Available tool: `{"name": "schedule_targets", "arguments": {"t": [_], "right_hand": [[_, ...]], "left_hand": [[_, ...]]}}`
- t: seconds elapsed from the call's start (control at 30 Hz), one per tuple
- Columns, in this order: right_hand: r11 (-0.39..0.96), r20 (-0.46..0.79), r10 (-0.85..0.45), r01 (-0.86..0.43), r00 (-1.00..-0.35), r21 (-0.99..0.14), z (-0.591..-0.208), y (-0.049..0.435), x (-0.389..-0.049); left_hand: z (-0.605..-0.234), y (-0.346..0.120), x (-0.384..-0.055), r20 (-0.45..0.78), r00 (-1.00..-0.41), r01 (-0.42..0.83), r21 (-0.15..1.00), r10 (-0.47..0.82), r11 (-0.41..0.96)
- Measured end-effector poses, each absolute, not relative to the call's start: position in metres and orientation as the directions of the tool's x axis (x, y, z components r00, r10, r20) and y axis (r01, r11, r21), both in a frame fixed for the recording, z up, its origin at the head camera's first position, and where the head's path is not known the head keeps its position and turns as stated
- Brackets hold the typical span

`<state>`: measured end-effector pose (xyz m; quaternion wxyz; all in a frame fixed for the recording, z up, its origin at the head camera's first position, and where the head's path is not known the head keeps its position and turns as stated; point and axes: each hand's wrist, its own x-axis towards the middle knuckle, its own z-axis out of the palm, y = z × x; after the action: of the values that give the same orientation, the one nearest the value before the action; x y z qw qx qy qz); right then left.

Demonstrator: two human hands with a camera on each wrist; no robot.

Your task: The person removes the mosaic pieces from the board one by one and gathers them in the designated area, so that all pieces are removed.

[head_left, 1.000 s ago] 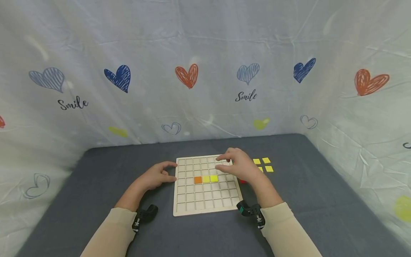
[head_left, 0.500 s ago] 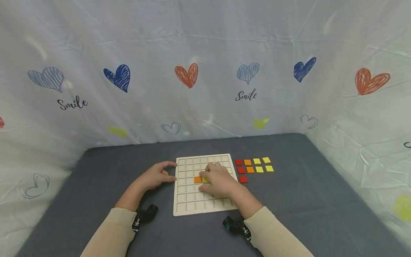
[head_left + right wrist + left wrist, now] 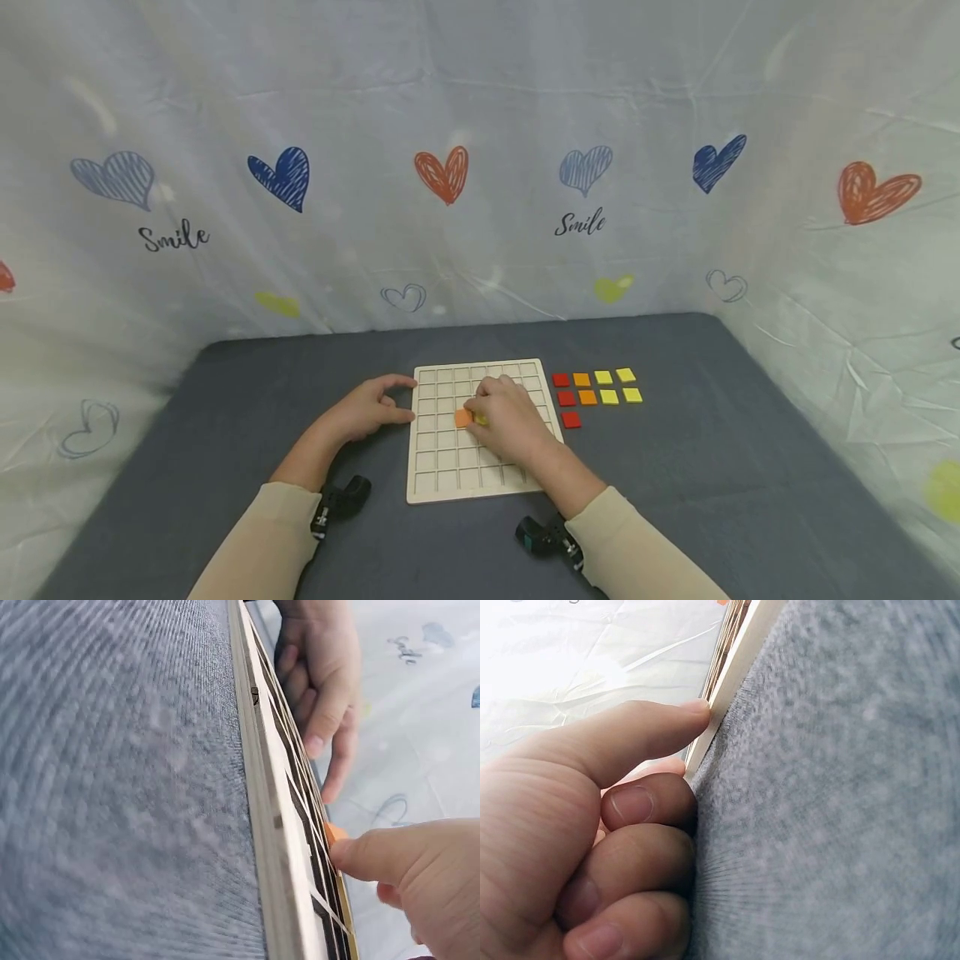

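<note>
A pale wooden grid board lies on the dark cloth. My left hand is at its left edge, with thumb and index fingertips touching the side and the other fingers curled under, as the left wrist view shows. Over the middle of the board, my right hand pinches an orange tile between thumb and fingers. That orange tile stands up above the grid at the thumb tip in the right wrist view. Just right of it a yellow tile peeks out; the hand hides the squares beyond.
To the right of the board lie loose tiles in rows: red tiles, orange tiles and yellow tiles. A white curtain with printed hearts hangs behind the table.
My right hand has come from the board's upper right to its middle and now pinches the orange tile, which has tilted out of its square. The left hand has stayed in place.
</note>
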<state>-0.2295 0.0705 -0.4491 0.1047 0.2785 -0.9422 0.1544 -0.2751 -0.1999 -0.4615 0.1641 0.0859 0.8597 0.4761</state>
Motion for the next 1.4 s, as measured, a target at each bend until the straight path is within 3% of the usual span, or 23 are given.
{"name": "schedule_targets", "arguments": {"t": [0.2,0.77,1.17,1.4], "right_hand": [[0.797,0.312,-0.49,-0.563,-0.814,-0.218,-0.443,0.074,-0.231],[0.704,0.295,-0.403,-0.5,-0.866,-0.505,-0.398,0.138,-0.244],[0.683,0.177,-0.316,-0.353,-0.932,-0.639,-0.385,0.193,-0.247],[0.728,0.021,-0.257,-0.208,-0.966,-0.653,-0.392,0.233,-0.248]], "left_hand": [[-0.462,-0.2,-0.275,-0.195,-0.931,-0.001,0.847,0.309,0.531],[-0.46,-0.199,-0.274,-0.195,-0.93,-0.001,0.848,0.311,0.531],[-0.461,-0.199,-0.275,-0.196,-0.932,-0.005,0.85,0.306,0.527],[-0.459,-0.198,-0.273,-0.197,-0.932,-0.006,0.849,0.305,0.529]]}}
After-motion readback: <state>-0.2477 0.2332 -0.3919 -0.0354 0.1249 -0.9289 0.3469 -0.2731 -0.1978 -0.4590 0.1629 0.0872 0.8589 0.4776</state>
